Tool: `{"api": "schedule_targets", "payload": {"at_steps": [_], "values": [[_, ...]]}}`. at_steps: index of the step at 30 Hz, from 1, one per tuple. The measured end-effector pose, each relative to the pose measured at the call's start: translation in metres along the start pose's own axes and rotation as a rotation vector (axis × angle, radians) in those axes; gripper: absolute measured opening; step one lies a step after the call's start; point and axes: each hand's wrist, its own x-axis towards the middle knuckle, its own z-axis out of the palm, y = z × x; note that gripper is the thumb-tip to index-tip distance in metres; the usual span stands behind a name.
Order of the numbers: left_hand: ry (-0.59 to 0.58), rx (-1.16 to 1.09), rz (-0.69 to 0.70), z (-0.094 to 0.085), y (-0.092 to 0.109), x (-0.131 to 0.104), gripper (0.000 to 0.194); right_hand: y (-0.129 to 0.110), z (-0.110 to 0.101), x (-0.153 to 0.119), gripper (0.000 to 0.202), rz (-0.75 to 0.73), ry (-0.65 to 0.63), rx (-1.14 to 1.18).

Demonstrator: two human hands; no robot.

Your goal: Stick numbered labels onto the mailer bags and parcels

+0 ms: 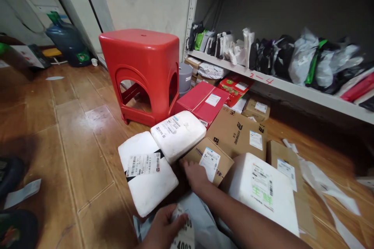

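From where I watch, my right hand (195, 174) lies flat and loose, fingers spread on the near edge of a small cardboard box (209, 160) — resting on it, gripping nothing. My left hand (162, 228) pinches a sheet of printed labels (183, 230) between thumb and fingers, over a grey poly mailer (201, 221) at the bottom edge; the sheet is turned face-up, numbers legible.

Parcels sit on the wooden floor (73, 144) in a tight cluster, shipping labels upward: two white foam boxes (147, 173) (178, 134) touching, a third foam box (260, 188) just right of my forearm, larger cartons (236, 132) behind. A red plastic stool (143, 74) stands near them — beside a metal shelf (292, 87) packed with bagged parcels. A water jug (67, 39) stands far left.
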Motion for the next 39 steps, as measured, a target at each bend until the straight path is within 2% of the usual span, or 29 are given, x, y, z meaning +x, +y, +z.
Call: {"api": "schedule_targets", "payload": {"at_steps": [1,3,6,8,9,11,14,18,21,26,29,32,34,35,37,39], "values": [[0.020,-0.013,0.032,-0.003,0.010,0.000,0.059,0.005,-0.005,-0.005,0.016,0.040,0.025,0.080],[0.092,0.003,0.097,-0.010,0.030,0.001,0.058,0.010,-0.016,-0.015,0.017,0.068,0.074,0.432],[0.211,0.105,0.209,-0.022,0.052,0.006,0.052,0.008,-0.031,-0.028,0.033,-0.159,-0.037,1.115],[0.255,0.152,0.276,-0.027,0.061,0.011,0.049,0.004,-0.037,-0.032,0.036,-0.275,-0.112,1.316],[0.268,0.169,0.291,-0.029,0.064,0.014,0.048,0.003,-0.039,-0.032,0.037,-0.260,-0.107,1.359],[0.305,0.196,0.282,-0.032,0.070,0.017,0.048,0.001,-0.039,-0.031,0.036,-0.145,-0.073,1.419],[0.338,0.144,0.269,-0.033,0.078,0.021,0.043,0.000,-0.036,-0.026,0.038,-0.018,-0.103,1.507],[0.350,-0.033,0.248,-0.034,0.083,0.025,0.033,-0.002,-0.031,-0.023,0.038,0.029,-0.094,1.567],[0.412,-0.057,0.222,-0.032,0.081,0.027,0.033,-0.003,-0.027,-0.023,0.037,0.061,-0.058,1.578],[0.549,0.170,0.230,-0.033,0.077,0.032,0.039,-0.013,-0.017,-0.024,0.040,0.110,-0.060,1.566],[0.578,0.311,0.228,-0.037,0.075,0.036,0.046,-0.017,-0.016,-0.024,0.032,0.078,-0.059,1.473],[0.504,0.335,0.171,-0.041,0.074,0.037,0.049,0.002,-0.029,-0.019,0.022,0.026,0.050,1.331],[0.457,0.454,0.168,-0.045,0.076,0.035,0.047,0.024,-0.043,-0.012,0.024,0.085,0.184,1.297],[0.423,0.581,0.194,-0.048,0.078,0.034,0.043,0.035,-0.051,-0.008,0.029,0.155,0.266,1.324],[0.287,0.936,0.285,-0.055,0.082,0.033,0.038,0.047,-0.065,0.001,0.040,0.244,0.343,1.439],[0.109,1.287,0.372,-0.063,0.083,0.034,0.046,0.041,-0.073,0.009,0.045,0.218,0.306,1.513]]}}
